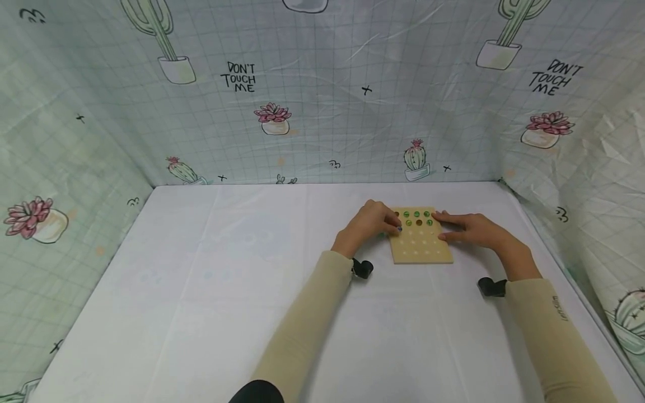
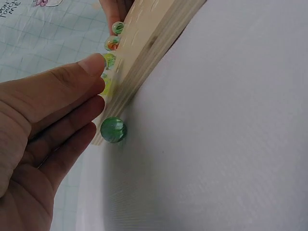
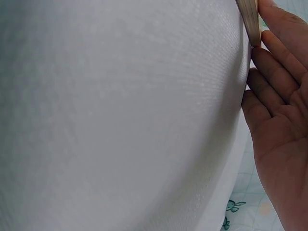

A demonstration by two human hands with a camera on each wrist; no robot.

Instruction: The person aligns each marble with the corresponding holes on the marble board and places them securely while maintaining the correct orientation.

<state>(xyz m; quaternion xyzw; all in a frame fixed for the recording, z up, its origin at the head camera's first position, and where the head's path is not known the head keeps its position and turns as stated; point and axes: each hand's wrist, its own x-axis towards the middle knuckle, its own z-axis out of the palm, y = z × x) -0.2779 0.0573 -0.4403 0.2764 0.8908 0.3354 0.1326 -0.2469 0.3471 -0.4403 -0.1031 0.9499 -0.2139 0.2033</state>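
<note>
A flat wooden board (image 1: 422, 252) with rows of shallow hollows lies on the table; marbles fill part of its far two rows, including a brown marble (image 1: 419, 223). My left hand (image 1: 370, 221) bends over the board's left edge, its fingertips pinching a small bluish marble (image 1: 400, 228). Close by these fingertips, the left wrist view shows a green marble (image 2: 113, 130) overlapping the board's side. My right hand (image 1: 476, 229) touches the right edge of the board with fingers extended. In the right wrist view the straight fingers (image 3: 276, 72) lie beside the board's edge (image 3: 249, 21).
A white cloth covers the table (image 1: 242, 291). Behind it and at both sides hangs a printed sheet (image 1: 322, 112) with cactus drawings. Black wrist cameras (image 1: 363, 268) sit at both cuffs, low over the table.
</note>
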